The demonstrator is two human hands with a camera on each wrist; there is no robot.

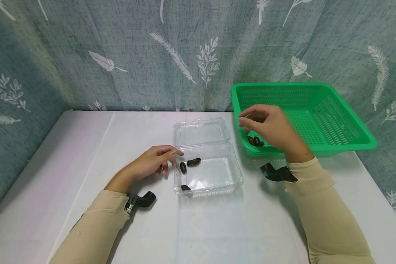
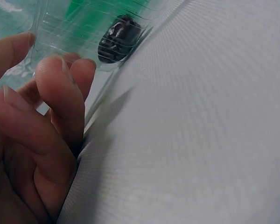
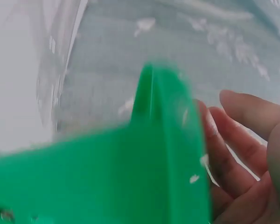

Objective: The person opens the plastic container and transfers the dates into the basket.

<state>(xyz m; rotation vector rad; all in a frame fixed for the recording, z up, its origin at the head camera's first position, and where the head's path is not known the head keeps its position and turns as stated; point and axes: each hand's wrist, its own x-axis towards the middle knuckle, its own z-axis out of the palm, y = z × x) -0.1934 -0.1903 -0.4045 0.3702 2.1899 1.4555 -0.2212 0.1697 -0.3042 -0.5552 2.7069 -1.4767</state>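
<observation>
A clear plastic clamshell box [image 1: 240, 176] lies open mid-table, its lid [image 1: 201, 132] folded back. Three dark dates lie in it: one [image 1: 193, 161], one [image 1: 183, 167] and one [image 1: 185, 187]. My left hand [image 1: 165, 157] rests on the table with relaxed fingers touching the box's left edge. In the left wrist view the fingers [image 2: 56, 93] lie against the clear wall [image 2: 60, 28], with a date [image 2: 117, 39] behind it. My right hand [image 1: 267, 126] hovers over the near left corner of a green basket [image 1: 349, 143], fingers loosely bent, nothing seen in them. A few dates [image 1: 255, 141] lie in that corner.
The white table [image 1: 217, 227] is backed by a grey-green leaf-print curtain [image 1: 151, 55] at the rear and both sides. The basket [image 3: 130, 177] fills the right wrist view, with my fingers [image 3: 242, 126] beside it. Black wrist-camera mounts [image 1: 142, 200] sit on both sleeves.
</observation>
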